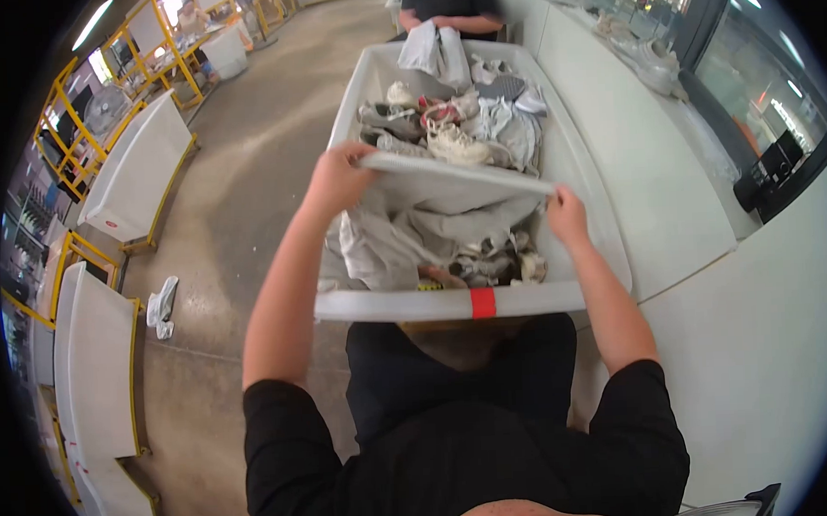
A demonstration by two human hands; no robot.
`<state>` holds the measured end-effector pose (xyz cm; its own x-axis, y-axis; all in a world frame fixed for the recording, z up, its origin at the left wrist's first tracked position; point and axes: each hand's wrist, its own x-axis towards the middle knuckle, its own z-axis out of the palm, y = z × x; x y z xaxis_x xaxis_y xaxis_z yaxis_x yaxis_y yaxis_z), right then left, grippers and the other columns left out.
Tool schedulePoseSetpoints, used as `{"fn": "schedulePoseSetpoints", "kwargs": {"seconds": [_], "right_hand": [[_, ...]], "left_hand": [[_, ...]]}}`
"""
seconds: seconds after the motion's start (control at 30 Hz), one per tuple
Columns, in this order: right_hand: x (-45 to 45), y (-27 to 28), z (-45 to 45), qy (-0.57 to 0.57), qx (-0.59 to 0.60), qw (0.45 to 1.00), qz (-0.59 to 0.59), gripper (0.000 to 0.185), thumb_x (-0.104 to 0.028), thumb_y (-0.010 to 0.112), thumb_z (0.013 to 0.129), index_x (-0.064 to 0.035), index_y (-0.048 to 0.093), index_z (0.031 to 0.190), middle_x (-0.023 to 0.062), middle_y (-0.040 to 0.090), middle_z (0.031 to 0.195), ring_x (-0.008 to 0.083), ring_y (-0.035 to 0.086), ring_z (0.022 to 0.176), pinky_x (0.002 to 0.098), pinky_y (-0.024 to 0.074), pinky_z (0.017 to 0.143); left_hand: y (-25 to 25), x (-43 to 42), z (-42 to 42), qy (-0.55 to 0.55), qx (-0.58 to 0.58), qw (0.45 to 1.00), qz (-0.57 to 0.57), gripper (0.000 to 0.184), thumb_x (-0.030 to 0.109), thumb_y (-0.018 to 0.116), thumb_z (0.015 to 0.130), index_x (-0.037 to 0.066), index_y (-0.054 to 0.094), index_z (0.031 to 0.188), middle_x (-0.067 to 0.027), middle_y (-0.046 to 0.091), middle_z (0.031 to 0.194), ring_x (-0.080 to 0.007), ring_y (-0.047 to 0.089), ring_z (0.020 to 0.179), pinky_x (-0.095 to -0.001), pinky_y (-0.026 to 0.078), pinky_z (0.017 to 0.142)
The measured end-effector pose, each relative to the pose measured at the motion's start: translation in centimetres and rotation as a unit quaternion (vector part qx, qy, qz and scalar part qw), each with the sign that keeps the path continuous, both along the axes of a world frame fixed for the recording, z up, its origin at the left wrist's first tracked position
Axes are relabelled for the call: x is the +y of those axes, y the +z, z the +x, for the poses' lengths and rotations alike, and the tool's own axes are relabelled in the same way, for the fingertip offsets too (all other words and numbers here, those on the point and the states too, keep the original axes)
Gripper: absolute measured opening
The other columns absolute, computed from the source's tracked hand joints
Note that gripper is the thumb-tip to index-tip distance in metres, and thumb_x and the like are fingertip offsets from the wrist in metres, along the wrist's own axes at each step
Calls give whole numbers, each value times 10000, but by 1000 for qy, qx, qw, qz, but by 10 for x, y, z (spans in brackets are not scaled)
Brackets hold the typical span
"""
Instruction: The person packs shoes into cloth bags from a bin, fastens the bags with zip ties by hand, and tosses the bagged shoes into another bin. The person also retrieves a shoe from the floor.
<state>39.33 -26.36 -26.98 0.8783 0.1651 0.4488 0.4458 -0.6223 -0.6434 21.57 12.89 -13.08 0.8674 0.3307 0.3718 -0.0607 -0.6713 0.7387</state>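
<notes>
- Brown, worn floor runs along the left, where white carts on yellow frames stand; a pale wall flanks the other side.
- White tub in front of the person, red tape on its near rim.
- Grey cloth is stretched across the tub's near half, its upper edge raised.
- Left hand grips one end of that edge; right hand pinches the other.
- Shoes lie heaped beyond the cloth.
- At the far end, a co-worker handles something white.
</notes>
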Motion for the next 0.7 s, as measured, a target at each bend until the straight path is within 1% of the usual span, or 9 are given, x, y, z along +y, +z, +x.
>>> {"fn": "schedulePoseSetpoints", "kwargs": {"seconds": [0.03, 0.1, 0.27, 0.37, 0.4, 0.5, 0.6, 0.63, 0.7], "right_hand": [[1, 14, 5, -20, 13, 1000, 19, 171, -187, 589, 941, -17, 607, 939, 202, 641, 827, 366, 617, 759, 433, 483, 701], [2, 49, 10, -1, 18, 997, 71, 196, -205, 597, 956, -10, 620, 960, 163, 642, 797, 281, 625, 735, 399, 484, 694], [25, 113, 9, 96, -12, 983, 153, 178, -155, 610, 959, -5, 630, 1054, 95, 665, 810, 161, 601, 720, 334, 477, 669], [29, 143, 11, 107, -4, 980, 165, 184, -140, 626, 950, -6, 619, 1075, 101, 676, 830, 157, 605, 713, 326, 482, 672], [24, 147, 21, 114, -37, 980, 160, 192, -157, 638, 948, -7, 628, 1067, 90, 685, 845, 153, 612, 720, 323, 486, 677], [14, 164, 35, 88, -94, 987, 97, 206, -176, 650, 955, -30, 650, 1099, 69, 708, 909, 120, 625, 772, 286, 489, 705], [-1, 181, 57, 17, -178, 984, -7, 236, -231, 652, 974, -76, 685, 1150, 36, 717, 961, 80, 609, 789, 252, 485, 726], [-5, 195, 47, 38, -161, 984, 70, 236, -199, 635, 959, -37, 683, 1125, 52, 707, 916, 116, 624, 795, 286, 487, 723], [-4, 207, 32, 51, -141, 978, 145, 238, -167, 618, 944, 1, 682, 1100, 69, 696, 872, 153, 638, 802, 320, 489, 719]], "left_hand": [[-6, 12, 0, 3, 12, 1000, -4, 200, 111, 759, 797, 35, 752, 983, -88, 727, 936, -159, 663, 817, -331, 524, 750], [-23, 35, 1, 26, -11, 980, 197, 190, 149, 743, 829, 38, 750, 983, -93, 712, 897, -181, 662, 797, -349, 529, 724], [-77, 57, -14, 87, 116, 969, 201, 132, 144, 722, 840, 54, 749, 934, -105, 712, 845, -230, 693, 828, -383, 543, 740], [-100, 62, -14, 125, 345, 929, -55, 161, 168, 675, 913, 63, 730, 1022, -113, 693, 1001, -232, 684, 896, -410, 565, 761], [-105, 66, -11, 123, 348, 928, -54, 161, 168, 675, 913, 63, 730, 1022, -113, 693, 1001, -232, 684, 896, -410, 565, 761], [-119, 78, -1, 102, 188, 829, -517, 230, 161, 598, 982, 54, 674, 1171, -126, 640, 1170, -245, 658, 1001, -424, 578, 842], [-83, 105, 23, -57, -12, 790, -611, 280, 142, 478, 1039, -25, 563, 1247, -168, 612, 1249, -298, 623, 1130, -439, 517, 1031], [-29, 65, 15, -22, -86, 805, -586, 310, 165, 443, 1045, -35, 563, 1249, -182, 614, 1273, -333, 599, 1199, -491, 441, 1118], [27, 66, 8, -33, -185, 749, -635, 340, 177, 442, 1039, -40, 568, 1268, -189, 616, 1309, -337, 573, 1251, -504, 402, 1147]]}}
